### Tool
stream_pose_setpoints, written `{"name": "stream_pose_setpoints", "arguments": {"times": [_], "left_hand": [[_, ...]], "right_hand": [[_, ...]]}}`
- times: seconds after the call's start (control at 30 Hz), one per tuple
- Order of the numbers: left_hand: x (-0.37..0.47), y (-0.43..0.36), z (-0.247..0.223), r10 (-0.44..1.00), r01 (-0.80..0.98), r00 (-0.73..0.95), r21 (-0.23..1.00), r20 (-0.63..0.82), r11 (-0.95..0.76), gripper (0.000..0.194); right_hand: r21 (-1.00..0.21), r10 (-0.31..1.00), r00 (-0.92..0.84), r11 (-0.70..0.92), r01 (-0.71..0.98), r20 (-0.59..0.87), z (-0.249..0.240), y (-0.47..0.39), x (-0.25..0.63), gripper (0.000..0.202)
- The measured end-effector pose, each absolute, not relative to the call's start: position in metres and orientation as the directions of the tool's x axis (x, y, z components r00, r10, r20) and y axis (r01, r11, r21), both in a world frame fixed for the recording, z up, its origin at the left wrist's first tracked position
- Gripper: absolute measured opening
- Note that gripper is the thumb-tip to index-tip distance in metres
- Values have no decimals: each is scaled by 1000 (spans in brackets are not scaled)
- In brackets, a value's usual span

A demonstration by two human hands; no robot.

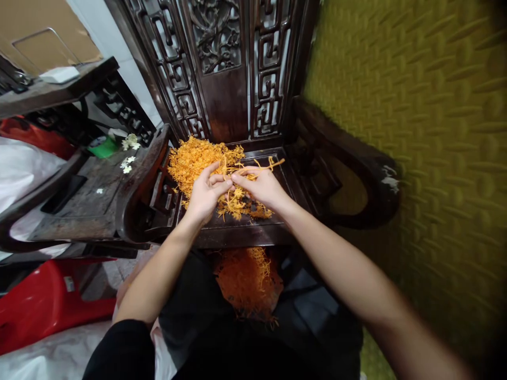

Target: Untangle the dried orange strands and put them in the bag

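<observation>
My left hand [206,191] and my right hand [263,184] meet fingertip to fingertip over a dark wooden seat [245,235]. Both are closed in a pinch on thin orange strands [273,163], which look like branching, stringy plant or fungus pieces. Some strands stick out past the right fingers. Behind and left of my hands lies a large heap of the same orange strands [194,161]. A smaller orange clump [237,206], with dark bits at its right, rests on the seat just below my fingers. Exactly which strand each fingertip grips is hidden.
A carved wooden chair back [225,100] rises behind the seat, with a curved armrest [368,174] at right. More orange strands [253,285] lie below the seat's front edge. At left stand a wooden side surface [87,206] with white scraps and a red plastic stool [43,301].
</observation>
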State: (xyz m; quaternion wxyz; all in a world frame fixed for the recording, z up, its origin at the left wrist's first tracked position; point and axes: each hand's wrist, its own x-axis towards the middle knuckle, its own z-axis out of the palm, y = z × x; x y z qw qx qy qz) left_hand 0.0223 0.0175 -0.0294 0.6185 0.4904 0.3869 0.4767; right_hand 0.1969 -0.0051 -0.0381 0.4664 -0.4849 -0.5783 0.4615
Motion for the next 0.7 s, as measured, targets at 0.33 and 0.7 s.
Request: {"name": "stream_pose_setpoints", "arguments": {"times": [0.33, 0.7], "left_hand": [[4, 20, -21, 972, 202, 155, 958, 177, -206, 81], [10, 40, -26, 892, 516, 133, 738, 432, -434, 73]], "right_hand": [[-822, 980, -97, 199, 534, 175, -38, -2, 225, 26], [-180, 941, -179, 236, 955, 286, -37, 10, 215, 18]]}}
